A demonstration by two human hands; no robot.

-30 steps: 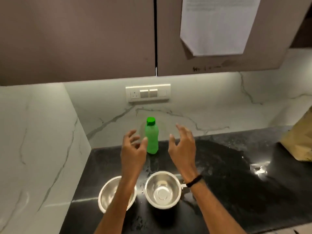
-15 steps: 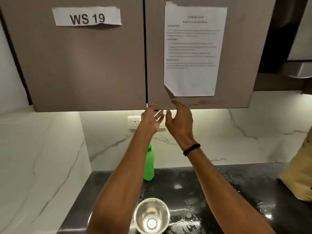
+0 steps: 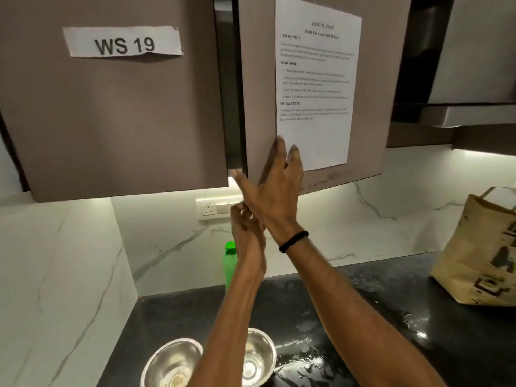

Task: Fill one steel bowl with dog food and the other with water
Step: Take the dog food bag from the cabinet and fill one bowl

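Two round steel bowls (image 3: pixel 173 364) sit on the black stone counter (image 3: pixel 418 289) below the forearms (green plastic bottle (image 3: pixel 229 263) behind). Right hand (image 3: pixel 275 196) has straight fingers on the ajar brown cabinet door (image 3: pixel 257 79), thumb at its edge. Left hand (image 3: pixel 245 227) is loosely curled and holds nothing. Likely risk: the thumb slips and the door swings shut.

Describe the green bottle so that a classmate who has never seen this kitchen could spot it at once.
Find the black counter under the wall cupboards. At its back, against the marble wall below the socket panel, stands the green bottle, upright. It is the only green thing; the two steel bowls sit nearer.
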